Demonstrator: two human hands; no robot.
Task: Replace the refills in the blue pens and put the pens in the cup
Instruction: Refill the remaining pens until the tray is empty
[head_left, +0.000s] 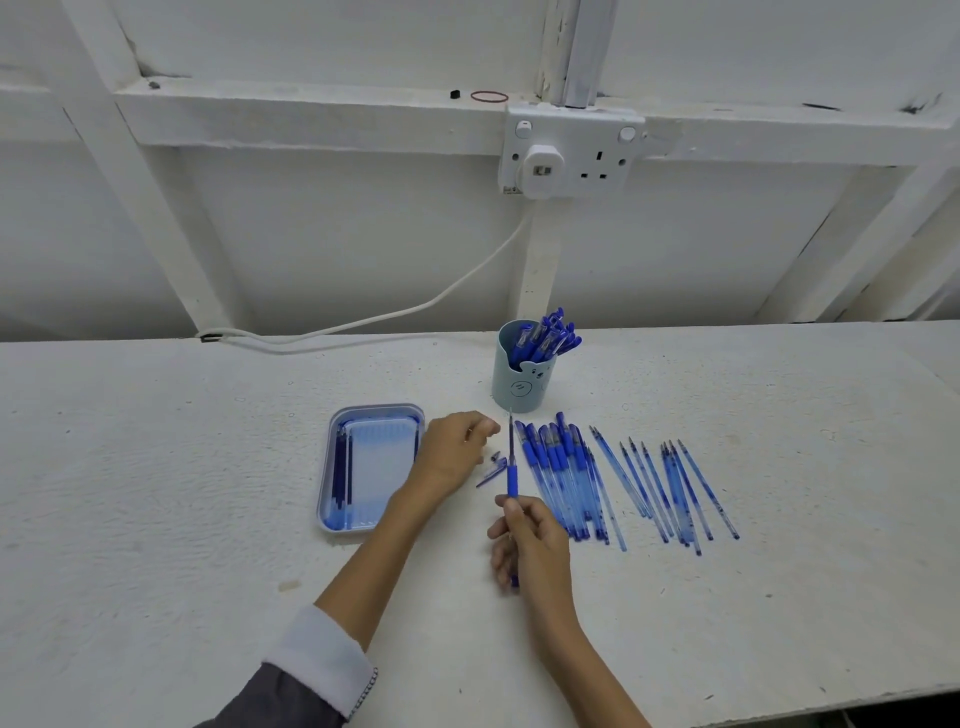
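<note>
R hand closed on pen, held upright-ish w/ tip toward 12 o'clock, prob. so refill end stays reachable for L hand. L hand loosely curled at 10 o'clock of pen, thumb & fingers close together; can't tell if pinching anything. Cap lying on counter btwn hands, likely parked there while pen is open.

Pen: clear blue barrel, dark blue grip, thin tip/refill poking out top. Lower end hidden in R hand.

Cup at 12 o'clock of pen, near, already packed w/ capped pens – close for quick drop-in. Tray at 9 o'clock holding a few dark refills along its left side. Pens in a row at 3 o'clock, just beside; bare refills fanned farther out at 3 o'clock, apart from tray – prob. sorted old vs new, can't tell which.
</note>
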